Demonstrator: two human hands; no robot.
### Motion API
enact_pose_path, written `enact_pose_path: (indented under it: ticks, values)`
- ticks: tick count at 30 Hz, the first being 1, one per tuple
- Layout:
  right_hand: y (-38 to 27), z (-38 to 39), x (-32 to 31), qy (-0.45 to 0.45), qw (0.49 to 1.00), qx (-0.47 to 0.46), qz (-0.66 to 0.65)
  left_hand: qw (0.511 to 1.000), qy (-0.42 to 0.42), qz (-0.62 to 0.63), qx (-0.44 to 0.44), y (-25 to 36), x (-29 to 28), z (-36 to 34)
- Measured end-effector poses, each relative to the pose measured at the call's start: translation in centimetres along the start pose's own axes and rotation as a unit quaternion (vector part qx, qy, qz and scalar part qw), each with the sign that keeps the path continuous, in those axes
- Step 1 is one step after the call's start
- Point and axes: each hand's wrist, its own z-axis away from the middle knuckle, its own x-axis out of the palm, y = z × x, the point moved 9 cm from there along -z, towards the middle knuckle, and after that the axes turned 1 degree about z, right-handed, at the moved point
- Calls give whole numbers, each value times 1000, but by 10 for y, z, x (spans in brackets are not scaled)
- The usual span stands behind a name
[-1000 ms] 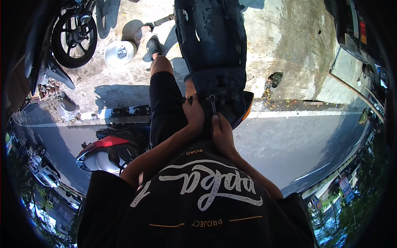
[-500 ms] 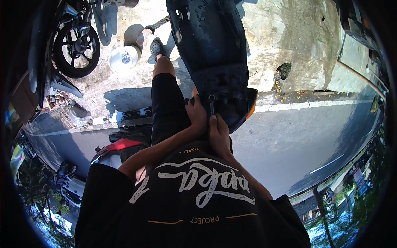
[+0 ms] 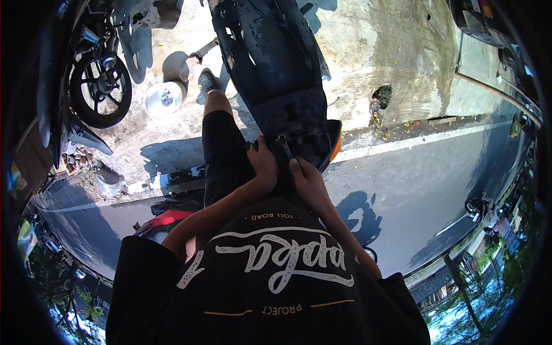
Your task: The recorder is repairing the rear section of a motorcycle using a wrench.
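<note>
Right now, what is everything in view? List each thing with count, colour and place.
wrench: 1, silver, in the right hand
motorcycle rear section: 1, black, upper centre
lamp lens: 1, orange, that section's right edge
bucket: 1, white, upper left
wheel: 1, black, left
vehicle: 1, red part showing, left of the left forearm
pole: 1, brown, right
hole: 1, dark, concrete upper right
road: 1, grey, middle
trees: several, green, lower corners
clog: 1, grey, left foot
shirt: 1, black, lower centre
left hand: 1, bare, by the rear section
right hand: 1, bare, gripping the wrench
Smaller distant items are unclear.
</note>
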Motion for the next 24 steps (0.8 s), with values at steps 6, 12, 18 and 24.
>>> enact_pose_path:
  ticks: [6, 12, 18, 24]
  values:
    - [20, -3, 9, 27, 999, 20, -18, 1000, -19, -16, -4, -3, 2, -3]
    - [-28, 17, -10, -14, 990, -28, 135, 999, -17, -28, -7, 10, 5, 4]
    - [-40, -11, -92, 18, 979, -51, 194, 998, -25, -60, 1, -2, 3, -16]
    - [-90, -67, -129, 12, 883, -97, 459, 995, -3, -82, -61, 11, 7, 4]
